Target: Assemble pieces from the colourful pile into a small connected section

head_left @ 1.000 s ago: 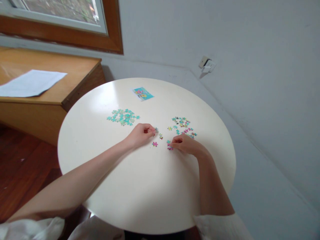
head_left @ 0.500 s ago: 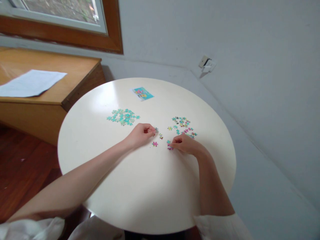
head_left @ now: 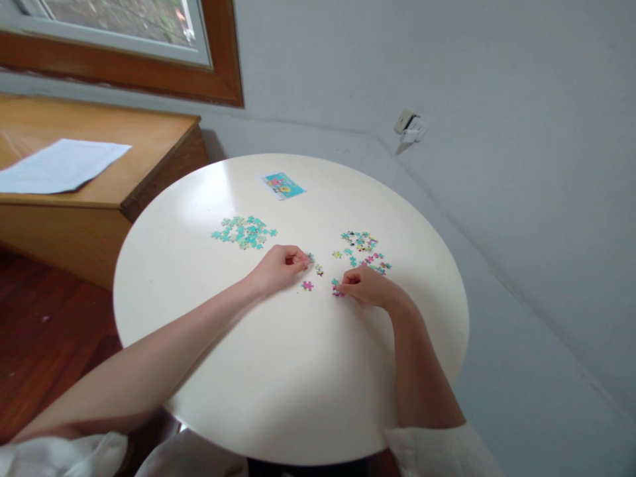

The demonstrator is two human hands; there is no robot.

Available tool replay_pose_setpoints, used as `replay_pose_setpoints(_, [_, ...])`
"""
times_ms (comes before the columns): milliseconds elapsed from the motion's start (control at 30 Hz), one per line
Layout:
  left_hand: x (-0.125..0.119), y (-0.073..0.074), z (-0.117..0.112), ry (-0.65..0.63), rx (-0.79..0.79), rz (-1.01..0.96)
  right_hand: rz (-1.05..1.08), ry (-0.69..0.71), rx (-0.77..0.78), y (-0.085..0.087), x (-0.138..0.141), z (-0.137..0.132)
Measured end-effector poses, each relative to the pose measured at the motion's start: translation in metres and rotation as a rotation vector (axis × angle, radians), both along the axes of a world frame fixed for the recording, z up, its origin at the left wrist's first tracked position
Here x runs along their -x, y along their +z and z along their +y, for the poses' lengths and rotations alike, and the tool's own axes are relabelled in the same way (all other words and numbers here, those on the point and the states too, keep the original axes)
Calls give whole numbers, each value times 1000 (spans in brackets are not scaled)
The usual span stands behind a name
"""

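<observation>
My left hand (head_left: 279,266) rests on the round cream table (head_left: 278,371), fingers pinched on a small puzzle piece (head_left: 311,257) at its fingertips. My right hand (head_left: 365,286) lies a little to the right, fingers curled and pinching a small cluster of pink and teal pieces (head_left: 336,289) against the tabletop. Between the hands lie a loose pink piece (head_left: 307,286) and another small piece (head_left: 319,269). A heap of mixed coloured pieces (head_left: 364,250) sits just beyond my right hand. A heap of teal pieces (head_left: 244,232) lies beyond my left hand.
A small picture card (head_left: 283,185) lies at the table's far side. A wooden desk (head_left: 99,172) with a white sheet of paper (head_left: 59,164) stands to the left under a window. A wall socket (head_left: 410,127) is on the grey wall behind.
</observation>
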State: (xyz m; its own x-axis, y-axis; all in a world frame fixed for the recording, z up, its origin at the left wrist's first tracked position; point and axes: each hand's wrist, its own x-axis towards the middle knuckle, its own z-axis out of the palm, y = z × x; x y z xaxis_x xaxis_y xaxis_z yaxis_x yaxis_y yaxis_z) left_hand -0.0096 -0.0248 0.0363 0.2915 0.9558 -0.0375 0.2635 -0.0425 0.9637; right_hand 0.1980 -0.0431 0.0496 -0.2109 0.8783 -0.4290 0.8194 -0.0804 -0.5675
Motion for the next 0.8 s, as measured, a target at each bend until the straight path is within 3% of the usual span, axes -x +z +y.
replay_pose_setpoints(800, [-1, 0, -1, -10, 8, 3, -75, 20, -73, -3, -2, 1])
